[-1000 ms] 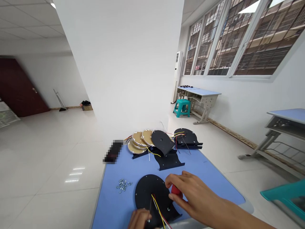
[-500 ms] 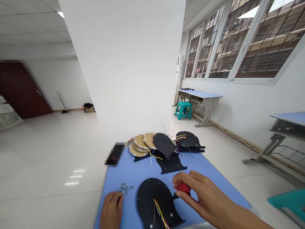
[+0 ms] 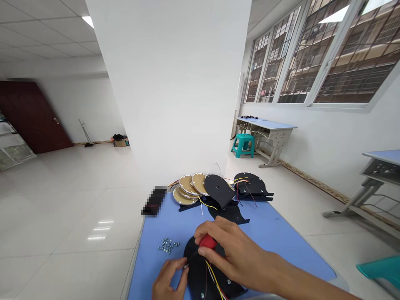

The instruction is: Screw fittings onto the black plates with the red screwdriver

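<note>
Head view: the right hand (image 3: pixel 229 246) is clenched around a red-handled screwdriver (image 3: pixel 207 241), its handle slanting down-left over the black plate (image 3: pixel 196 273). The plate lies on the blue surface (image 3: pixel 271 237), its round end away from the person. The left hand (image 3: pixel 168 278) pinches at the plate's left edge. Half a second ago it was by the loose screws (image 3: pixel 168 245), and the screwdriver was to the right of the plate.

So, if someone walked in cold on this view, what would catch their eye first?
The right hand closed over a red-handled tool, set on a black round plate with red and yellow wires at the near edge of the blue table. The left hand pinches at that plate's left rim, with a small pile of silver fasteners just beyond it. At the table's far end lies a stack of gold discs and more black plates.
</note>
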The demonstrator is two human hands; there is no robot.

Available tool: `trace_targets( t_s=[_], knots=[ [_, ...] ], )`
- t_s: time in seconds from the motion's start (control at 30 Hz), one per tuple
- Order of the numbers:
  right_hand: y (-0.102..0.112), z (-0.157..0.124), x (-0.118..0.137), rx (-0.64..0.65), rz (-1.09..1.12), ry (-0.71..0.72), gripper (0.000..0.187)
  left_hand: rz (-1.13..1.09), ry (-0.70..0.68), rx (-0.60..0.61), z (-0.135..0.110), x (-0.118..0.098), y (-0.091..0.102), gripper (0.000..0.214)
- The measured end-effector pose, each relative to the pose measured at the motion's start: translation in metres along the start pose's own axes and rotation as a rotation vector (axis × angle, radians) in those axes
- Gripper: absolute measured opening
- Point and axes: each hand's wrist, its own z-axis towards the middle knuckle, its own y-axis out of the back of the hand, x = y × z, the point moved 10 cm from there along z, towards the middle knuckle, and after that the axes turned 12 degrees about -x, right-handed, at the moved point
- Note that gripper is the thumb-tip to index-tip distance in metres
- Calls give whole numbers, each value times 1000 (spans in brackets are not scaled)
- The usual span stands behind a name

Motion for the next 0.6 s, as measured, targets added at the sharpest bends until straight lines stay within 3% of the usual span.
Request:
trace_targets(
  t_s=[0.13,0.33,0.5,0.6],
  knots=[
    [-8,3,1,30,12,23,11,16,-227,83,1,-17,-3,12],
    [-16,2,2,44,-37,59,11,82,-386,101,-4,-27,-7,15],
    [-34,8,13,133,-189,192,13,133,-473,-24,7,-45,-1,17],
    [-43,15,23,184,-178,277,16,133,-444,-114,18,-50,5,23]
  ],
)
